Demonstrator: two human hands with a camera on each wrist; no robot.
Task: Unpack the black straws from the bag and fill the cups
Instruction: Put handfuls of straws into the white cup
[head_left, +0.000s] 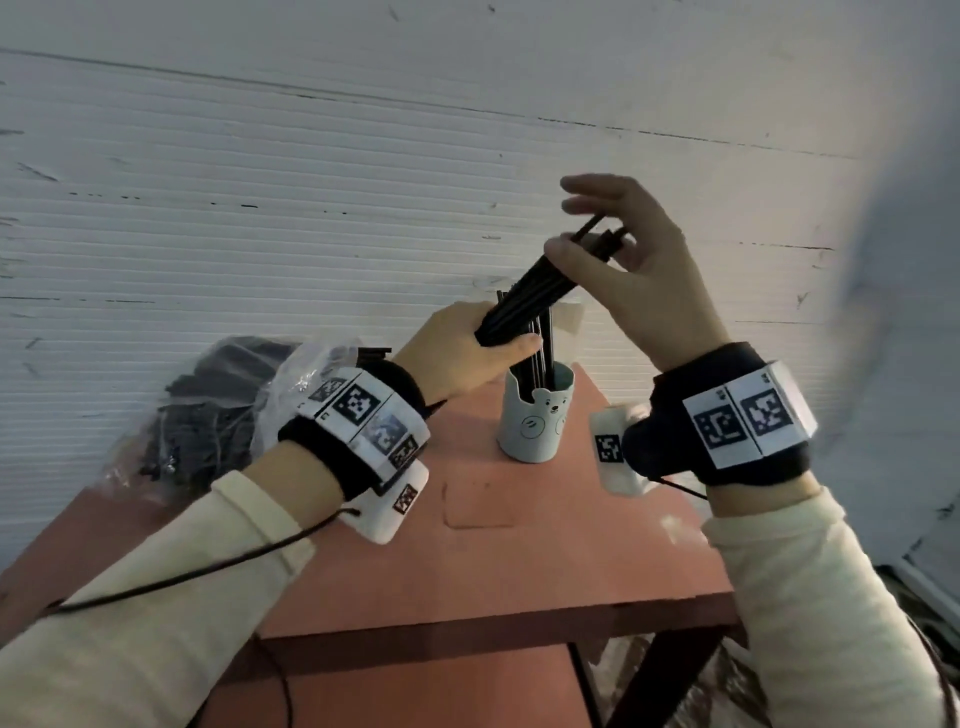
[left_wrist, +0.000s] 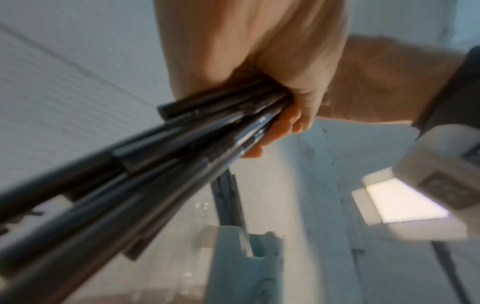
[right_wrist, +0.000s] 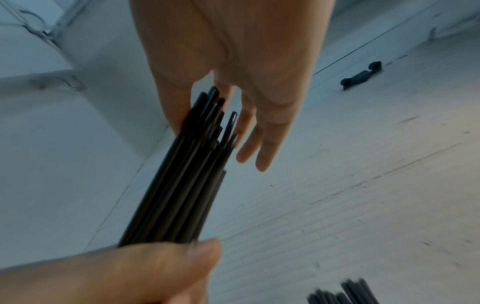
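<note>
1. One bundle of black straws (head_left: 540, 286), too many to count, slants above the middle of the frame, over the cup.
2. The left hand (head_left: 457, 353) grips its lower end, fingers curled round.
3. The right hand (head_left: 634, 265) pinches the upper end with its thumb; its other fingers are spread loose.
4. One pale blue bear cup (head_left: 535, 415) stands on the red table (head_left: 519, 561), a few straws upright inside.
5. One clear plastic bag (head_left: 218, 410) with more straws lies at centre left.
</note>
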